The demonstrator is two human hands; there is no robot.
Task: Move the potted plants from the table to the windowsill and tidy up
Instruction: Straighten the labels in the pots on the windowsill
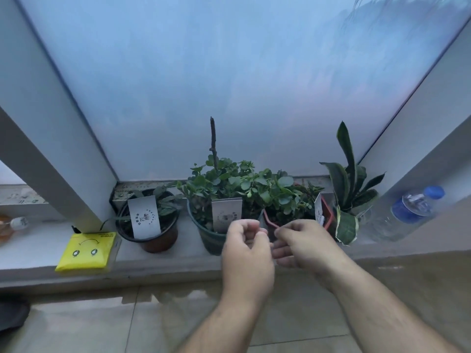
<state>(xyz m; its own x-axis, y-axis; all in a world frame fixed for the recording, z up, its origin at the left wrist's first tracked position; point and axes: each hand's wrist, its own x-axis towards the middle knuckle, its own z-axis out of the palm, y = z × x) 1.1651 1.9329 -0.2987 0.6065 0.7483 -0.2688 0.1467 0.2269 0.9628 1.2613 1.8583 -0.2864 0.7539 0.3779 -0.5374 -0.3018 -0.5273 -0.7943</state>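
Note:
Several potted plants stand in a row on the grey windowsill (183, 261). From the left: a brown pot (155, 240) with a white card, a dark green pot (206, 238) with a bushy plant and a card, a red pot (328, 217) with a leafy plant, and a snake plant (349, 189). My left hand (246, 253) hovers in front of the green pot, its fingers curled with nothing in them. My right hand (303, 243) is just before the red pot, fingers loosely bent and apart, holding nothing.
A yellow packet (86, 250) lies on the sill at the left beside a window post. A clear water bottle with a blue cap (407, 212) stands at the right end. A small bottle (15, 224) lies at the far left. Tiled floor is below.

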